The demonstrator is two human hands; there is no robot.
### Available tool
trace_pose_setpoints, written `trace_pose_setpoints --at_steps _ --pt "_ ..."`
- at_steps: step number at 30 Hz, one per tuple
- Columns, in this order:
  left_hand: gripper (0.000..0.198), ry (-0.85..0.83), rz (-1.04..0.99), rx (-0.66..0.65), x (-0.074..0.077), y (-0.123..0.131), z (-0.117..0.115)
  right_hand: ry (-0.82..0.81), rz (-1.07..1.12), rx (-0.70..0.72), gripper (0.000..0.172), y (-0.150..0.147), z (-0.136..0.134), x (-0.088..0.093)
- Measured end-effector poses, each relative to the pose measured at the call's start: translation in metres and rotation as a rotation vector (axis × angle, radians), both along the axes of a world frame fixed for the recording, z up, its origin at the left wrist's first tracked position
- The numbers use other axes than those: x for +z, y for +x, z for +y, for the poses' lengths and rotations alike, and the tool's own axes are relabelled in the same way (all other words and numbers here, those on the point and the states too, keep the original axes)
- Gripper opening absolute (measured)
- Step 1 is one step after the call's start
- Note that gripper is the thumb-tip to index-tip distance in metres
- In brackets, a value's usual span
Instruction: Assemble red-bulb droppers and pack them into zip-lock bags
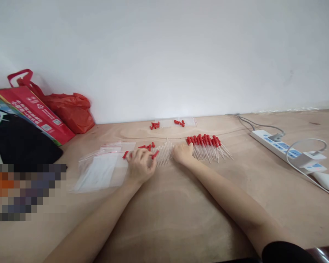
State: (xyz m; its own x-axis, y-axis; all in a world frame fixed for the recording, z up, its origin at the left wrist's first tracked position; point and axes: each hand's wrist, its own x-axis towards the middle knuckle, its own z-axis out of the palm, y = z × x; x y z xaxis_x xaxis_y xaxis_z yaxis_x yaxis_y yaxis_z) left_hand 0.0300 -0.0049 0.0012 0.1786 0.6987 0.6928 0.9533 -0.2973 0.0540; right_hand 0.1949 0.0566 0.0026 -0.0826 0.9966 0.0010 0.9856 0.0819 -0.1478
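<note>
My left hand [140, 163] is closed with its fingertips at a red rubber dropper bulb [155, 155], left of a row of clear dropper tubes [162, 154]. More loose red bulbs [148, 147] lie just beyond its fingers. My right hand [182, 153] rests at the right end of that row, fingers curled; whatever they pinch is hidden. To its right lies a group of droppers [208, 148], clear tapered tubes with red bulbs fitted on their far ends.
Clear zip bags [98, 170] lie on the wooden table [164, 219] at left. Near the wall, another clear bag [167, 123] has red bulbs around it. A white power strip [274, 144] with cables stands right. Red bags [68, 109] and black cloth [19, 142] occupy the left.
</note>
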Motion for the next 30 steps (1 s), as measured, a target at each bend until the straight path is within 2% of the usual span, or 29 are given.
trace_pose_setpoints --at_steps 3,6,9,12,15,17,23,30 --pt "0.01 -0.131 0.021 -0.274 0.001 0.015 -0.013 0.027 -0.007 -0.014 0.029 0.004 -0.004 0.0" --pt "0.008 -0.243 0.044 -0.401 -0.001 0.021 -0.02 0.155 -0.023 -0.016 0.032 0.015 -0.013 -0.003" --pt "0.007 -0.301 0.053 -0.42 -0.003 0.02 -0.02 0.319 0.014 0.097 0.031 0.032 -0.029 -0.009" --pt "0.013 -0.318 0.05 -0.426 -0.003 0.019 -0.019 0.463 0.109 0.34 0.027 0.052 -0.049 -0.019" --pt "0.022 -0.328 0.055 -0.46 -0.004 0.021 -0.017 0.502 0.191 0.554 0.021 0.069 -0.065 -0.026" --pt "0.018 -0.323 0.055 -0.481 -0.007 0.021 -0.015 0.478 0.235 0.639 0.018 0.076 -0.071 -0.028" --pt "0.014 -0.282 0.026 -0.501 -0.01 0.022 -0.013 0.389 0.312 0.696 0.016 0.075 -0.075 -0.027" --pt "0.017 -0.3 -0.033 -0.536 -0.006 0.025 -0.016 0.363 0.355 0.679 0.016 0.071 -0.078 -0.026"
